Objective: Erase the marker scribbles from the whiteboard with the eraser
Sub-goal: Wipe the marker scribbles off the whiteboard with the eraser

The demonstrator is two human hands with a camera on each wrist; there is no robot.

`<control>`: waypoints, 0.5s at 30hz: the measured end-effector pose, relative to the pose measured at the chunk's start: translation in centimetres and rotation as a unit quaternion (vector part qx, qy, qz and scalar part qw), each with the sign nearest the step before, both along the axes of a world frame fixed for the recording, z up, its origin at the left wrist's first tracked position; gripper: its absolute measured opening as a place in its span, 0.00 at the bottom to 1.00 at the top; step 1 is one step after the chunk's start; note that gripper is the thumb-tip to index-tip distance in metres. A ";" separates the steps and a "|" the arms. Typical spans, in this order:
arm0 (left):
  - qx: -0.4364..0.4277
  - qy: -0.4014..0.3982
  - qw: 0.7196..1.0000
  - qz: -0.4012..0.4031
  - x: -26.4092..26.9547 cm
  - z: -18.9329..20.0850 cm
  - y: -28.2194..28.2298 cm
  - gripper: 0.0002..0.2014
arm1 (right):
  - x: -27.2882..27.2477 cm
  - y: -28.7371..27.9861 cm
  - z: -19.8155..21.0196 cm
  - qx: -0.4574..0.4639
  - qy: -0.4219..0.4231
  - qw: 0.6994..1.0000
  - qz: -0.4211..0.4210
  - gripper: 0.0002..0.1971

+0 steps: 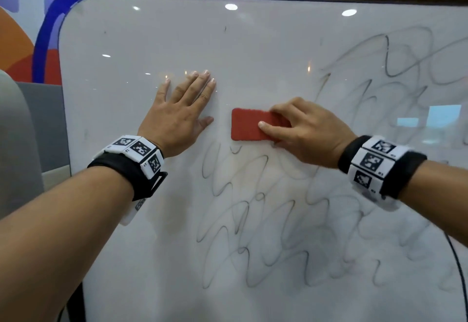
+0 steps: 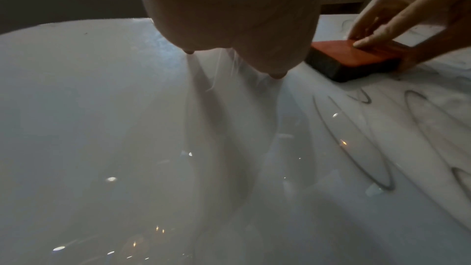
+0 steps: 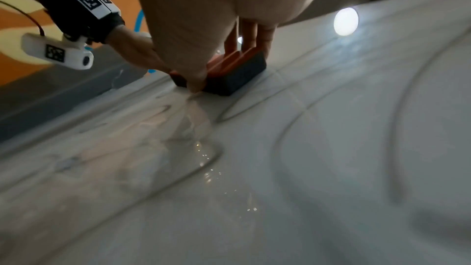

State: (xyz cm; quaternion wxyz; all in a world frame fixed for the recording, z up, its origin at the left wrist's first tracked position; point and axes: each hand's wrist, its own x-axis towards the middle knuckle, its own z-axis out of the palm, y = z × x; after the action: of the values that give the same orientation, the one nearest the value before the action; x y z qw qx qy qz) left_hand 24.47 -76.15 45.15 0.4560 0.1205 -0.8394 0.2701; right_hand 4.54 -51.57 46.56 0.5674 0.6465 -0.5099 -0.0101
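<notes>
A red-backed eraser point(image 1: 249, 124) with a dark felt underside point(image 2: 328, 66) lies flat against the whiteboard point(image 1: 152, 43). My right hand point(image 1: 301, 129) grips its right end, thumb on the red back and fingers over the top edge point(image 3: 254, 35). My left hand point(image 1: 181, 109) presses flat on the board just left of the eraser, fingers straight and spread. Faded black marker scribbles point(image 1: 253, 233) cover the board below and to the right of the eraser point(image 1: 405, 68). The upper left area of the board is wiped white.
The board's dark rounded frame point(image 1: 62, 28) runs along the left and top. Behind it stand a colourful orange and blue wall point(image 1: 22, 38) and a grey partition point(image 1: 43, 124). Ceiling lights reflect on the glossy surface point(image 3: 346, 21).
</notes>
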 end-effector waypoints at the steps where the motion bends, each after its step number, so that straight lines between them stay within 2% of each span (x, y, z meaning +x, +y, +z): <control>1: -0.001 0.000 1.000 0.001 0.0 0.0 -0.1 0.33 | -0.1 0.2 1.5 -0.008 0.006 1.000 -0.004 0.17; 4: 0.004 0.003 1.000 -0.002 -0.1 -0.2 0.0 0.33 | -0.2 1.4 6.8 -0.124 -0.085 0.988 -0.033 0.22; 6: 0.008 0.010 1.000 -0.004 -0.2 -0.3 0.2 0.33 | -0.1 1.8 7.8 -0.186 -0.150 0.969 -0.058 0.25; 7: 0.011 0.012 1.000 -0.003 -0.2 -0.4 0.3 0.33 | 0.1 1.5 7.1 -0.192 -0.148 0.968 -0.057 0.25; 9: 0.018 0.022 1.000 -0.005 -0.4 -0.3 0.6 0.33 | 0.2 1.0 4.1 -0.144 -0.105 0.983 -0.034 0.24; 12: 0.022 0.042 0.999 -0.016 -0.4 0.3 1.2 0.31 | 0.0 0.8 -0.4 -0.003 -0.013 1.000 -0.008 0.19; 14: 0.012 0.051 0.998 -0.024 -0.5 1.1 1.7 0.31 | -0.4 1.4 0.2 0.027 -0.001 1.000 -0.004 0.19; 15: 0.008 0.050 0.998 -0.023 -0.7 1.3 1.9 0.32 | -0.8 1.7 1.4 0.010 -0.003 1.000 -0.005 0.20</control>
State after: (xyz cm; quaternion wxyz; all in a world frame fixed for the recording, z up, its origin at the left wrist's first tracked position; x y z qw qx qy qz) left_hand 23.74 -74.25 46.48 0.5025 0.1181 -0.8202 0.2467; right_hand 3.77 -49.83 47.91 0.5590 0.6496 -0.5150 -0.0164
